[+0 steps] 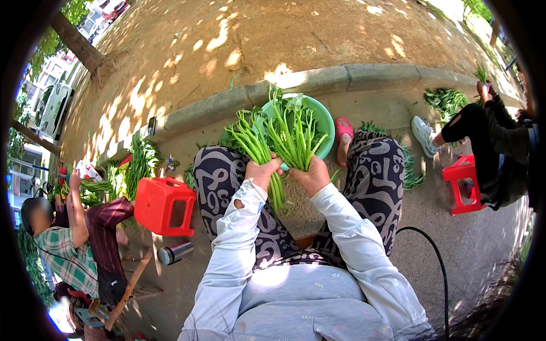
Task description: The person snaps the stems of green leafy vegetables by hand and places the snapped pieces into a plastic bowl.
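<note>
My left hand (261,170) grips a bunch of long green leafy stems (251,143); the cut ends hang below the fist towards my lap. In my right hand (312,172) is a second bunch of green stems (294,136), fanned out above the fist. The two hands are close together between my knees. Just beyond them, a light green plastic basin (327,123) stands on the ground, partly hidden by both bunches. Green leaves (315,123) show inside the basin.
A concrete kerb (311,81) runs behind the basin. Red plastic stools (160,206) (460,183) stand on either side. A metal flask (175,252) lies at left. Leafy greens (411,168) lie on the ground by my right knee. People sit at both sides, handling greens.
</note>
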